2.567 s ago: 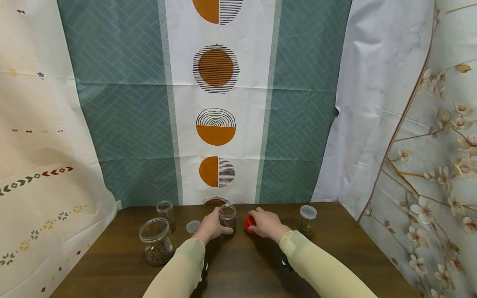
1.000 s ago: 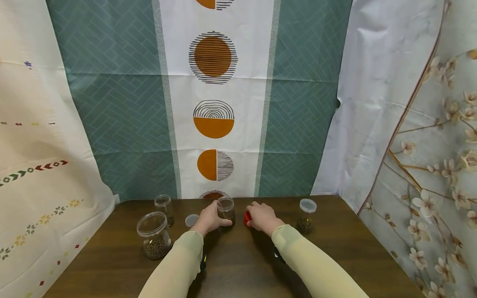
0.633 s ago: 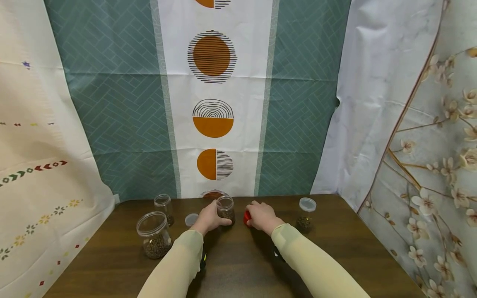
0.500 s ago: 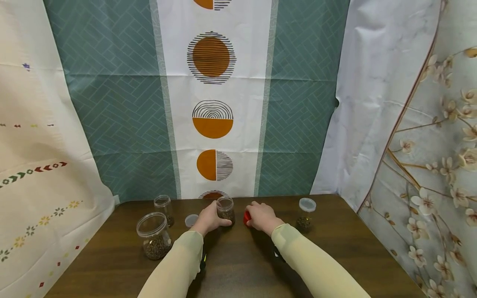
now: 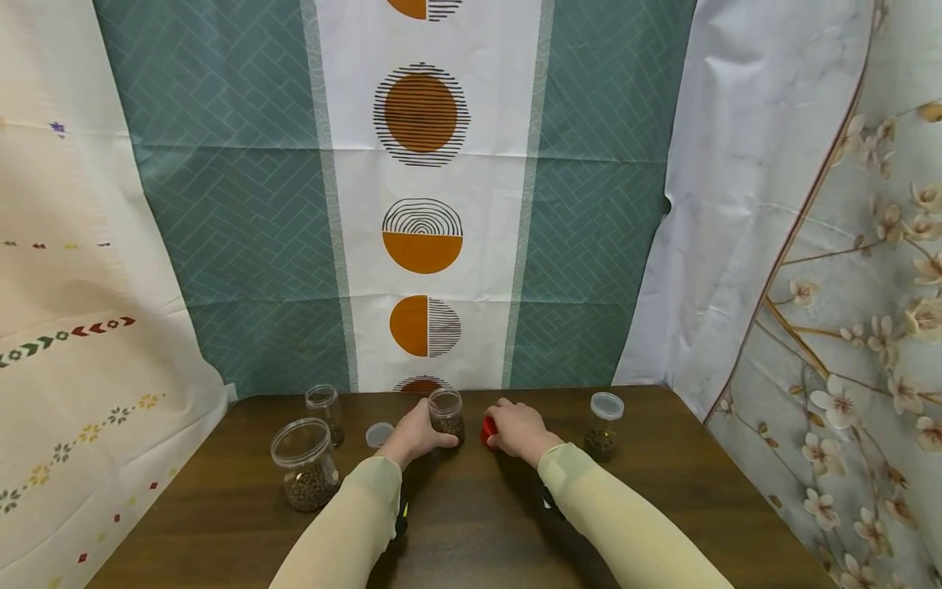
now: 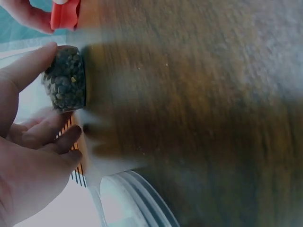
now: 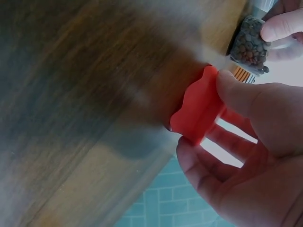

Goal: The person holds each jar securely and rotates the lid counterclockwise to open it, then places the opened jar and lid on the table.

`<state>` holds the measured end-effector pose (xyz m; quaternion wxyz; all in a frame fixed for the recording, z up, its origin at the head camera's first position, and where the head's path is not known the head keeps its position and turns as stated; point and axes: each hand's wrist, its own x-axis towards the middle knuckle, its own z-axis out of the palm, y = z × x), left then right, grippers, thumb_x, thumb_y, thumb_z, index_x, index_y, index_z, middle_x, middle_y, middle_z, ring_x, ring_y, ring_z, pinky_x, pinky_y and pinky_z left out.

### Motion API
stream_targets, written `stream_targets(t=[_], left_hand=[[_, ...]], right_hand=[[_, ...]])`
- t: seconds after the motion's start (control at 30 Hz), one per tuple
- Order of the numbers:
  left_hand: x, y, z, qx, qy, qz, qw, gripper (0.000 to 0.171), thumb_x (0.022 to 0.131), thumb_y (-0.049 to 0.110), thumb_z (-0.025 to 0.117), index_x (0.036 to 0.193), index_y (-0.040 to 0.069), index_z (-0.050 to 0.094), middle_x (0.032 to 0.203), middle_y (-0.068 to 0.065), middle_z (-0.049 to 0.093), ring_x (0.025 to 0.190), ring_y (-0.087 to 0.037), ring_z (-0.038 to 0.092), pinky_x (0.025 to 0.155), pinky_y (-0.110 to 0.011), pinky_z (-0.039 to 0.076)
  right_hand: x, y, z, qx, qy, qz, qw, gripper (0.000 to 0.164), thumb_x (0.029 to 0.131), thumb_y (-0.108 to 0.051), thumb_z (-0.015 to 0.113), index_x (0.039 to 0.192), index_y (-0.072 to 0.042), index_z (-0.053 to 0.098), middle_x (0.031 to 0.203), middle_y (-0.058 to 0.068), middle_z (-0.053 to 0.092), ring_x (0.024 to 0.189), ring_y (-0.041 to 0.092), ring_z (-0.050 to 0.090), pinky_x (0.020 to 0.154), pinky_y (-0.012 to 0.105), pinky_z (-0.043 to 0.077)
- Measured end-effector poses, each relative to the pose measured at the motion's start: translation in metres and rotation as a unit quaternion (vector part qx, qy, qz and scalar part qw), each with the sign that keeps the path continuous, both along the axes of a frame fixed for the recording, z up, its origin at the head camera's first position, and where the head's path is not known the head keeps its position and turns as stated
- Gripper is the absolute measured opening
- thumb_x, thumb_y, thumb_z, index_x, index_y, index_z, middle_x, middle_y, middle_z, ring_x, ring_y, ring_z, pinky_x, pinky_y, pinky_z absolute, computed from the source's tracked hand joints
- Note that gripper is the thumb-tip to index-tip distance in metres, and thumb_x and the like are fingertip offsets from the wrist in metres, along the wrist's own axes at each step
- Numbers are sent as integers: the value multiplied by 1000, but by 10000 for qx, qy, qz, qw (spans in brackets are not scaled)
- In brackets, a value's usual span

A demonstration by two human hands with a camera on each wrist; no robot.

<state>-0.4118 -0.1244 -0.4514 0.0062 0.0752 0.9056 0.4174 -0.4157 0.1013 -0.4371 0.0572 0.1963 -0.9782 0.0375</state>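
In the head view my left hand (image 5: 418, 431) holds a clear open-topped jar (image 5: 446, 414) part-filled with small dark grains. The left wrist view shows thumb and fingers on either side of this jar (image 6: 66, 78), standing at the table surface. My right hand (image 5: 518, 429) pinches a small red piece (image 5: 489, 431) on the table, just right of the jar. Seen from the right wrist, the red piece (image 7: 196, 106) has a wavy edge, with the thumb at one end and fingers at the other; part of it is hidden behind the fingers.
A translucent lid (image 5: 379, 434) lies left of my left hand. Further left stand a large open jar (image 5: 305, 470) of grains and a slim jar (image 5: 325, 415). A lidded jar (image 5: 603, 425) stands right of my right hand. Patterned cloth (image 5: 427, 245) hangs behind the wooden table (image 5: 471, 523).
Compared with 2.6 s ago, the head view has tilted slightly. My right hand has shifted a little leftward and less of the red piece shows. Over the last second both hands look still.
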Motion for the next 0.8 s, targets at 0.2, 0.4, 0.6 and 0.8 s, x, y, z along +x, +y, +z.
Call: stream_targets(t=[0.2,0.4,0.6,0.8], left_hand=[[7,-4,0,75,-96,-18,9999,84,90,25,95,149,-6,44,149,-28,59,135,-45,59,117,-60,45],[10,-6,7,61,163,39,9998,112,90,30,95,170,-4,24,169,-30,41,151,-49,46,122,-64,37],[20,-10,22,-213,623,-93,9978,118,92,32,94,173,-4,17,175,-30,29,159,-49,33,126,-65,31],[31,-14,26,-725,1096,-92,9913,116,89,32,97,172,-2,23,176,-27,29,163,-49,24,129,-65,23]], right_hand=[[6,3,1,-250,-136,167,9995,59,98,-31,87,148,-8,65,134,16,64,108,36,66,98,53,58],[18,10,9,-376,-15,179,9991,70,102,-37,83,159,-7,56,156,19,57,137,43,57,111,59,51],[35,18,21,-118,310,336,9989,73,105,-43,77,163,-6,52,164,20,52,152,42,47,118,61,45],[55,29,25,281,825,529,9948,75,104,-48,76,163,-7,53,164,19,52,153,41,47,120,59,43]])
